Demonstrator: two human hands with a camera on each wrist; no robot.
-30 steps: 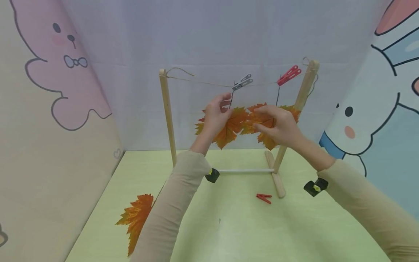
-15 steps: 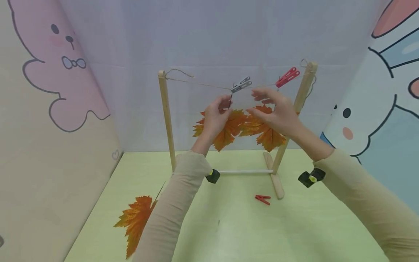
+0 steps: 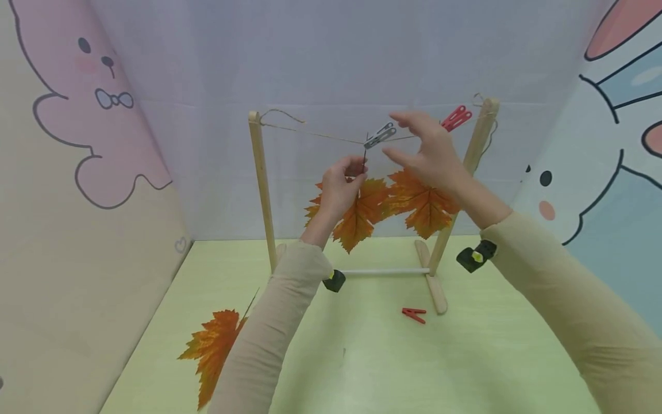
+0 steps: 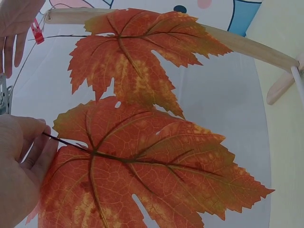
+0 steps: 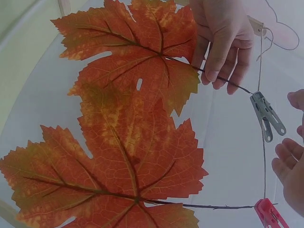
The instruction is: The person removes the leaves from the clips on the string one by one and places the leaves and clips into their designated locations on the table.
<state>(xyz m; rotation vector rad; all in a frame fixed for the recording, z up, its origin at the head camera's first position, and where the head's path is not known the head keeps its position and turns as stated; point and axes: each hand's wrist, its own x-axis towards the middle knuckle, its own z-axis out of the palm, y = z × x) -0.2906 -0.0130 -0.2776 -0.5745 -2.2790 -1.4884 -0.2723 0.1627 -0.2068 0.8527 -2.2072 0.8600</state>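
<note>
My left hand [image 3: 341, 187] pinches the dark stem [image 5: 230, 81] of an orange maple leaf [image 3: 357, 221] between thumb and fingers. A grey clothespin [image 3: 380, 135] grips the top of that stem at the twine [image 3: 315, 133]. Just right of the clothespin, my right hand [image 3: 431, 152] is raised with thumb and fingers spread, holding nothing. Behind and below it hangs a second orange maple leaf [image 3: 426, 201], its stem clipped to the twine by a red clothespin [image 5: 270, 213]. The two leaves overlap at their edges in the head view.
Wooden posts [image 3: 262, 184] hold up the twine, and a white rod [image 3: 383, 271] joins them low down. Another red clothespin [image 3: 414, 314] lies on the pale green table [image 3: 372, 368]. A third maple leaf [image 3: 214, 351] lies at the left, partly hidden by my left sleeve.
My right hand has risen from in front of the right leaf to beside the grey clothespin. My left hand keeps its pinch on the stem, and the left leaf hangs slightly lower.
</note>
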